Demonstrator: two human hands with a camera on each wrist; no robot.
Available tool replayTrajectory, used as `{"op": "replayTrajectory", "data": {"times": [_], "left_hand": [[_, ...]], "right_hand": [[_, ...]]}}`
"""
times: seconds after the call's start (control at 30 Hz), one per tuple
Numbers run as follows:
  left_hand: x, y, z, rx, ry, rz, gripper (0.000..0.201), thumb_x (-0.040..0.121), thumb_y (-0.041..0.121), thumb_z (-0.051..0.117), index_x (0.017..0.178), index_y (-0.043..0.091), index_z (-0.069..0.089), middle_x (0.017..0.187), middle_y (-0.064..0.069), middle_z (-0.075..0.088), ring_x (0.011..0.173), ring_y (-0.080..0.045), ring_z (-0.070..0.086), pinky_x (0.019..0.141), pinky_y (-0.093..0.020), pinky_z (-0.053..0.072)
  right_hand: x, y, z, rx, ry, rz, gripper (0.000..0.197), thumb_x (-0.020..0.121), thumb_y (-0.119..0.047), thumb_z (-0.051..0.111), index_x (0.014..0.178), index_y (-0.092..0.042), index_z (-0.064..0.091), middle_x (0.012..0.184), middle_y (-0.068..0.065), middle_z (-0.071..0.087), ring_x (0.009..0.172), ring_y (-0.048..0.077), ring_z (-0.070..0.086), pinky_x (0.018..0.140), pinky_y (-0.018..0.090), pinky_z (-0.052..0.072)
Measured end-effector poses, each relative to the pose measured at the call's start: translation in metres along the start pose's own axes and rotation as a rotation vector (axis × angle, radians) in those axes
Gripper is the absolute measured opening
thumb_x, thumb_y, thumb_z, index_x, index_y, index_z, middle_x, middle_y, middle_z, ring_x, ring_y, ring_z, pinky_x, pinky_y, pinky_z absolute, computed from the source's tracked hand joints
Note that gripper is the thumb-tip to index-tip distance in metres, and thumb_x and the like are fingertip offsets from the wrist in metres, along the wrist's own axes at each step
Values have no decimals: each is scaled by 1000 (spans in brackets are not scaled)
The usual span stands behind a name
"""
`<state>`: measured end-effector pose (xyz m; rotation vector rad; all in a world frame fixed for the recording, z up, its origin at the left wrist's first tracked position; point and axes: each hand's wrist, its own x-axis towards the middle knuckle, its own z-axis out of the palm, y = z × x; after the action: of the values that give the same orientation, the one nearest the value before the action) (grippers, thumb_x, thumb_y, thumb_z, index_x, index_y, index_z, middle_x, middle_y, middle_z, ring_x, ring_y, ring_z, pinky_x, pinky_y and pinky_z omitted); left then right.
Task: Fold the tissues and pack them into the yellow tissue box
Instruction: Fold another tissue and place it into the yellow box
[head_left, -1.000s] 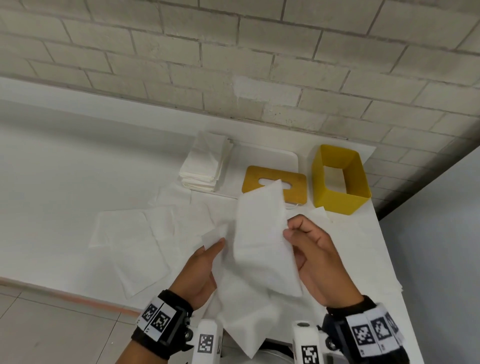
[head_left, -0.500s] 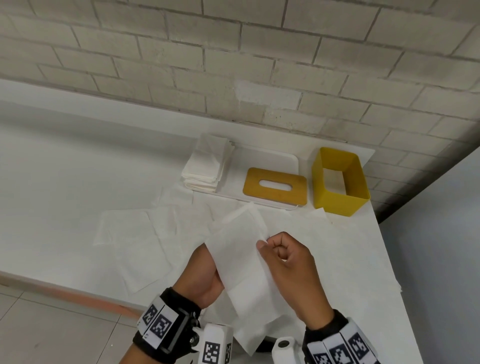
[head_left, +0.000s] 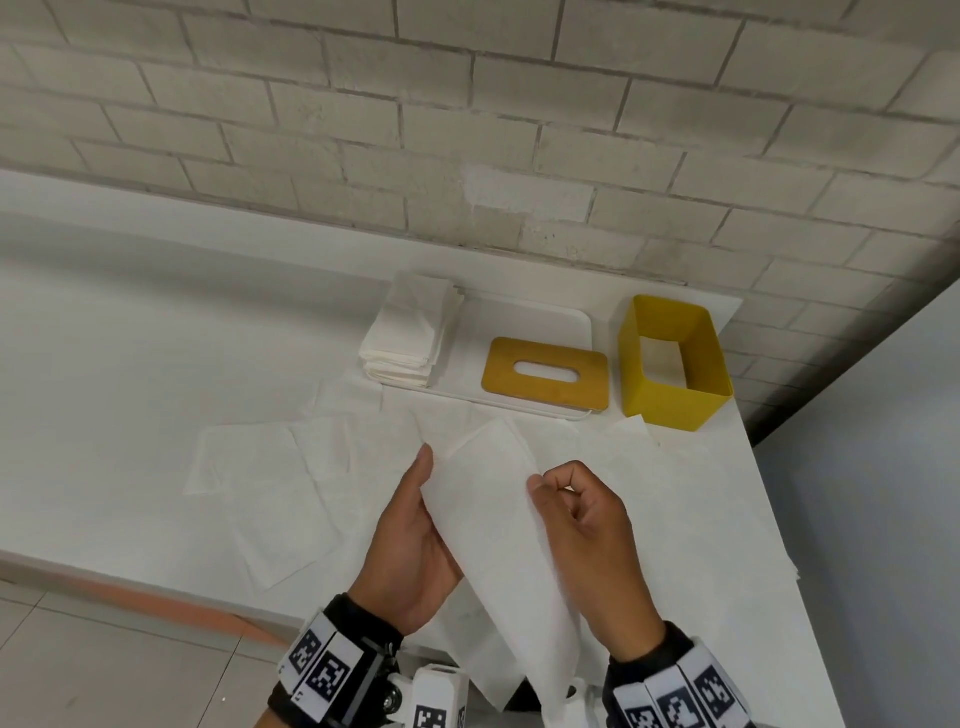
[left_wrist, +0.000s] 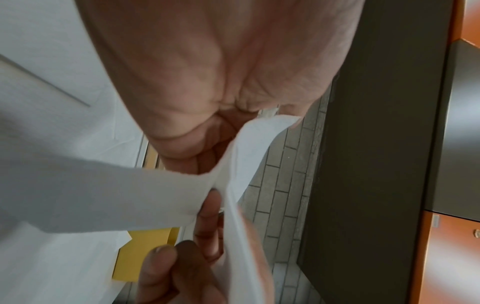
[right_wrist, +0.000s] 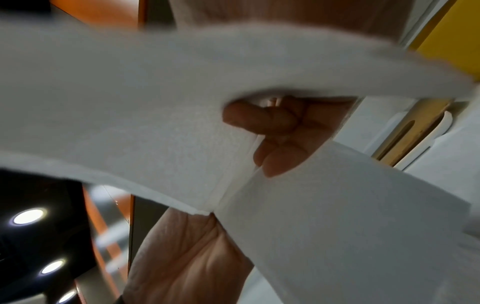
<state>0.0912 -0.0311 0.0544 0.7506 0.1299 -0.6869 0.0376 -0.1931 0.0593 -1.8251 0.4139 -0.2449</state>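
White, thin paper tissue (head_left: 493, 525) hangs in the air between both hands just above the near edge of the desk (head_left: 156, 364), its upper corner pointing toward the wall and its lower end drooping past the wrists. The left hand (head_left: 410, 545) cradles the sheet's left edge with thumb raised along it and fingers curled behind, so its grip is closed on the tissue; the right hand (head_left: 587, 540) pinches the right edge between thumb and curled forefinger, the other fingers tucked in. From the right wrist view the fingers (right_wrist: 262, 121) of the left hand show curled behind the folded layers. Compared with half a second ago, the hands have drawn a little apart and the sheet lies flatter and wider between them, the left thumb now showing at its edge. Farther back, the open yellow rectangular tissue box (head_left: 675, 364) stands at the right near the desk's corner; just left of it a flat yellow lid with an oval slot (head_left: 545, 374) lies on a white tray (head_left: 519, 322), which also carries a stack of folded white tissues (head_left: 410, 338). Several unfolded white tissue sheets (head_left: 249, 467) lie spread on the white desk. A pale brick wall (head_left: 467, 130) rises behind, and grey floor tiles (head_left: 104, 665) show below the desk's edge.
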Motion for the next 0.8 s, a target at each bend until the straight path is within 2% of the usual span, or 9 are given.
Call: {"op": "replayTrajectory", "data": {"times": [0.07,0.17,0.23,0.27,0.37,0.4,0.53,0.67,0.8], "left_hand": [[-1,-1,0,-4,2,12,69,94,65,44,129,12,71,140,-19,63,130,-31,62,106,-41,53],[-1,-2,1,9,-33,27,87,74,77,70,134,13,68,144,-19,60,134,-32,58,110,-43,50],[0,-5,1,13,-37,30,92,63,72,82,132,14,69,142,-18,62,133,-31,59,108,-42,52],[1,-8,1,10,-27,33,85,64,67,84,129,14,71,140,-17,63,131,-30,61,105,-41,54],[3,-14,3,31,34,38,46,90,43,68,123,11,75,137,-18,66,126,-29,65,101,-39,57],[3,-15,3,46,56,34,42,94,36,62,124,9,74,136,-18,66,125,-30,65,102,-41,56],[6,-16,5,103,110,42,48,95,32,58,133,4,65,131,-18,69,122,-31,67,104,-45,50],[8,-13,3,186,166,69,44,99,35,55,132,8,65,127,-12,73,119,-27,69,105,-46,49],[7,-3,-18,258,319,140,56,86,45,64,130,9,65,124,-9,75,118,-26,70,108,-47,49]], "right_hand": [[0,0,-1,9,2,-3,29,98,-30,63,73,-20,54,58,-10,39,57,10,34,57,29,34],[2,0,-1,22,4,-7,27,99,-29,62,75,-19,55,58,-11,40,58,9,36,57,27,35],[2,0,-1,28,7,-12,25,100,-27,61,77,-17,55,58,-11,42,57,9,37,57,25,36],[3,1,-1,34,7,-17,25,100,-26,60,78,-16,55,59,-11,43,58,10,38,57,24,36],[5,2,0,43,8,-28,24,100,-22,59,78,-13,54,62,-7,45,60,10,40,58,23,37],[5,2,1,43,7,-30,25,100,-21,58,78,-12,53,62,-8,44,60,9,39,58,22,38],[8,3,2,27,-4,-47,26,100,-21,58,76,-14,51,60,-12,43,59,7,39,57,20,37],[10,8,4,24,-55,-49,25,100,-23,59,78,-14,53,60,-13,44,59,6,40,59,20,37],[21,27,-1,-117,-217,46,12,97,-24,64,86,-21,66,75,-14,67,70,-1,60,68,16,47]]}}
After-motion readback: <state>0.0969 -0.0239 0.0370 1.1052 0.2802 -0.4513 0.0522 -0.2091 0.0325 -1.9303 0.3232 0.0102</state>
